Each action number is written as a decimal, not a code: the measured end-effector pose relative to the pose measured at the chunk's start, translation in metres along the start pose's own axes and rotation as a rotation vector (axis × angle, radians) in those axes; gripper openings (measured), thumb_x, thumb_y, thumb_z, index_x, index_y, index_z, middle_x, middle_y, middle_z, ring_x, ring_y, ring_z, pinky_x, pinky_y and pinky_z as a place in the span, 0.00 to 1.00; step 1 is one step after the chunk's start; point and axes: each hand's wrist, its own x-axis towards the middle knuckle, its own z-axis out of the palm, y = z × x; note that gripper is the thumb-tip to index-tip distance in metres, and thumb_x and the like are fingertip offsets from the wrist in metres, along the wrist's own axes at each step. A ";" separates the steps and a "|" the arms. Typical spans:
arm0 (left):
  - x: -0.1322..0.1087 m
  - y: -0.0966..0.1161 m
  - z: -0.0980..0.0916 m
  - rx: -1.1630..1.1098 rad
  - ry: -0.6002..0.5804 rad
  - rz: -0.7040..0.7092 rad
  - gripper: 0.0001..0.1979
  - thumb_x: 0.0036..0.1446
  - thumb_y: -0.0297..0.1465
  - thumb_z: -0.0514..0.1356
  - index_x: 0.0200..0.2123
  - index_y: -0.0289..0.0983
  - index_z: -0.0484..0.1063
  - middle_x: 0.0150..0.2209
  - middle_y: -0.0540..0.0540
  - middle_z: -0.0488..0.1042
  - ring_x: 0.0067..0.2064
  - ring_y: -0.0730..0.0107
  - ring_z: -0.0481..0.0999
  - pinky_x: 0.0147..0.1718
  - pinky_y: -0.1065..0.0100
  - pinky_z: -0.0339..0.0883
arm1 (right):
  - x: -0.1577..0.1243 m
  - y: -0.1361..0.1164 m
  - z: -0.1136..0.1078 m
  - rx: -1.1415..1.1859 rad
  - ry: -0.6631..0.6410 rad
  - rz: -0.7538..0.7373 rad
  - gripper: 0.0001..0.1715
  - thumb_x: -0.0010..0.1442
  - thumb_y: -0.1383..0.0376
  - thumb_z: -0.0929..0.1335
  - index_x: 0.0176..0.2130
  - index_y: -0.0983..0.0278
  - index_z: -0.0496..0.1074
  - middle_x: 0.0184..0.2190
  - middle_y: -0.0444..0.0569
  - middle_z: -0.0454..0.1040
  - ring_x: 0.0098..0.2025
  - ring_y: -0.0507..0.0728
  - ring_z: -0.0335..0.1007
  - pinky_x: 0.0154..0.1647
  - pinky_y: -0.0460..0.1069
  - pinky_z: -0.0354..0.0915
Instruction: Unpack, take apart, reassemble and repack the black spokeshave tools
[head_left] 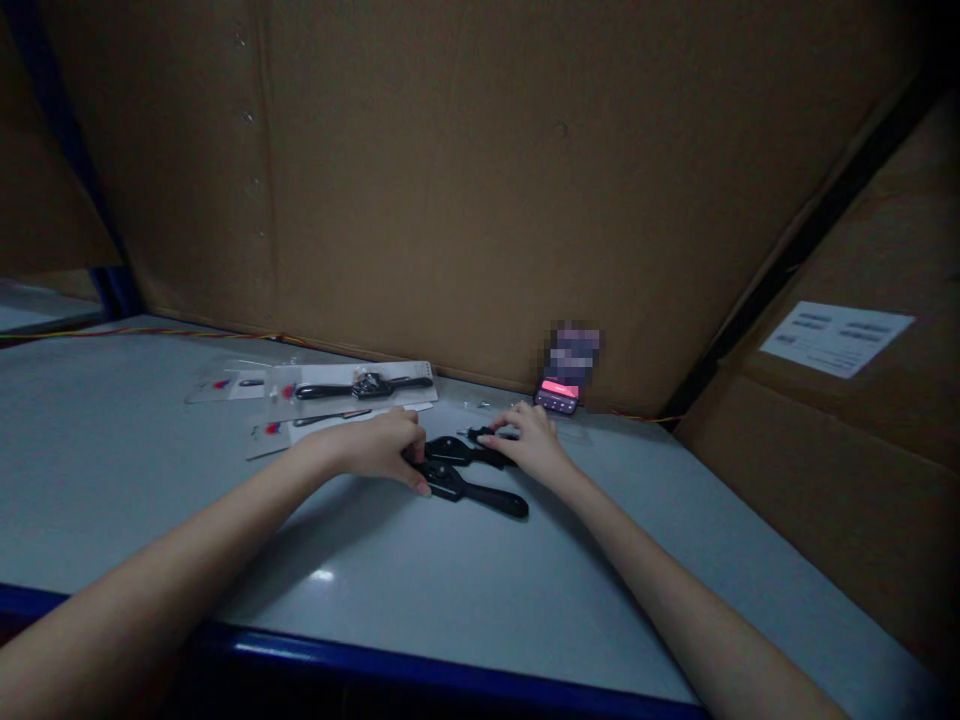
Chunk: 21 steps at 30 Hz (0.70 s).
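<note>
Grey tabletop (360, 590): dim, I noted from afar.
Front black tool (491, 497): lay crosswise, free handle pointing right and slightly nearward.
Left hand (394, 450): closer — gripped its left end.
Right hand (531, 440): pinched a small pointed tool (480, 434) just beyond.

Around the nearer handled tool (491, 497) on the table (360, 600), I had the farther handled tool (448, 450) just behind at twelve o'clock. The left hand (386, 443) lay at ten, on the nearer one's end; packages (326, 391) lay beyond. The right hand (536, 447) held a small tool (482, 435) at one. Behind it, a phone (559, 398) leaned on the cardboard wall (420, 180).
</note>
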 end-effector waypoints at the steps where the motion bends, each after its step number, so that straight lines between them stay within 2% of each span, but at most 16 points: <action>1: 0.000 0.000 0.000 0.000 -0.011 0.002 0.19 0.44 0.44 0.62 0.33 0.35 0.72 0.36 0.44 0.65 0.39 0.64 0.63 0.36 0.70 0.58 | 0.000 -0.002 0.002 0.007 0.008 0.002 0.10 0.47 0.56 0.71 0.29 0.59 0.74 0.34 0.48 0.69 0.43 0.61 0.60 0.39 0.52 0.54; 7: -0.008 0.005 -0.001 0.021 -0.062 -0.002 0.20 0.46 0.46 0.59 0.31 0.34 0.71 0.37 0.43 0.66 0.37 0.65 0.65 0.33 0.70 0.58 | 0.002 -0.004 0.004 0.201 0.005 0.023 0.08 0.48 0.59 0.69 0.26 0.61 0.69 0.27 0.45 0.71 0.34 0.57 0.65 0.37 0.51 0.55; 10: -0.010 0.006 0.000 0.008 -0.097 0.017 0.20 0.48 0.48 0.57 0.29 0.34 0.69 0.35 0.44 0.67 0.34 0.66 0.66 0.30 0.70 0.58 | 0.004 0.000 -0.001 0.248 0.015 0.040 0.07 0.53 0.60 0.65 0.33 0.61 0.67 0.25 0.43 0.70 0.30 0.54 0.67 0.32 0.48 0.58; 13: -0.009 0.004 0.003 -0.031 -0.123 0.026 0.19 0.49 0.46 0.55 0.30 0.34 0.68 0.34 0.44 0.69 0.33 0.67 0.67 0.30 0.69 0.59 | 0.006 0.006 -0.009 0.264 0.026 0.023 0.12 0.58 0.65 0.59 0.43 0.61 0.64 0.27 0.43 0.68 0.26 0.52 0.66 0.29 0.47 0.59; 17: -0.009 0.002 0.005 -0.154 -0.111 0.035 0.14 0.51 0.41 0.54 0.33 0.36 0.66 0.31 0.46 0.70 0.32 0.67 0.69 0.28 0.70 0.60 | 0.010 0.011 -0.016 0.174 -0.031 -0.088 0.17 0.57 0.72 0.55 0.34 0.63 0.70 0.33 0.48 0.68 0.35 0.54 0.66 0.37 0.49 0.60; 21: -0.012 0.002 -0.001 -0.513 -0.241 -0.054 0.11 0.56 0.40 0.50 0.34 0.38 0.58 0.24 0.51 0.69 0.21 0.73 0.68 0.21 0.71 0.61 | 0.010 0.013 -0.014 0.138 -0.113 -0.149 0.16 0.55 0.72 0.59 0.31 0.63 0.73 0.32 0.48 0.70 0.40 0.55 0.64 0.43 0.50 0.58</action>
